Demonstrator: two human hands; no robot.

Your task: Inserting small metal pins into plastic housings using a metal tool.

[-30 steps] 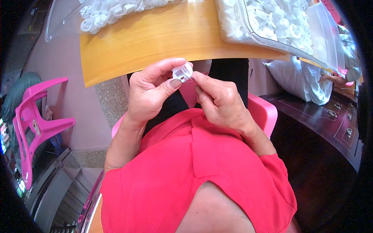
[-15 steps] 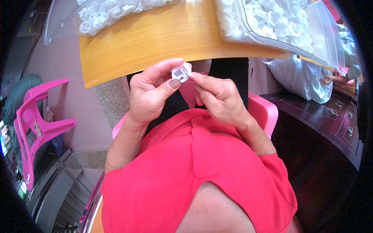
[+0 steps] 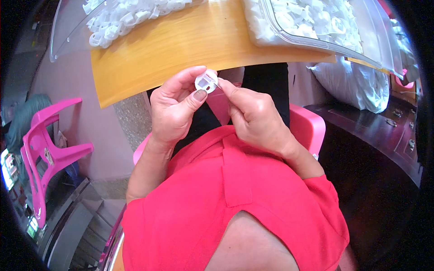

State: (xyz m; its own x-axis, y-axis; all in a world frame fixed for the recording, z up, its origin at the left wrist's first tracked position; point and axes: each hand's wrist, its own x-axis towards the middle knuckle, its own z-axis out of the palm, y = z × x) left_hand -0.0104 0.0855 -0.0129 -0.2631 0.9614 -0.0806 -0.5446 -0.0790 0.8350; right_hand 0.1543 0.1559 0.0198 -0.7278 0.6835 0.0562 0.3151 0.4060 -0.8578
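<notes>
My left hand (image 3: pixel 174 106) pinches a round white plastic part (image 3: pixel 207 81) between thumb and fingers, just off the near edge of the table. The part has a square recess in its face and a small dark slot near its lower edge. Beside it, on the right, my right hand (image 3: pixel 257 113) is closed, with thumb and index finger together at the part's rim. A thin tip shows at these fingertips, but what they hold is too small to make out.
On the yellow-brown table (image 3: pixel 181 52) lie many white plastic parts (image 3: pixel 131 20) at the far left. A clear plastic bin (image 3: pixel 312 40) full of similar parts stands at the right. A white sack (image 3: pixel 352 86) lies beyond it. A pink plastic chair (image 3: pixel 54 153) is at the left.
The round white part has turned, so its recessed face shows more fully. Both hands have shifted slightly left in view. Another person's hand at the far right has gone out of sight.
</notes>
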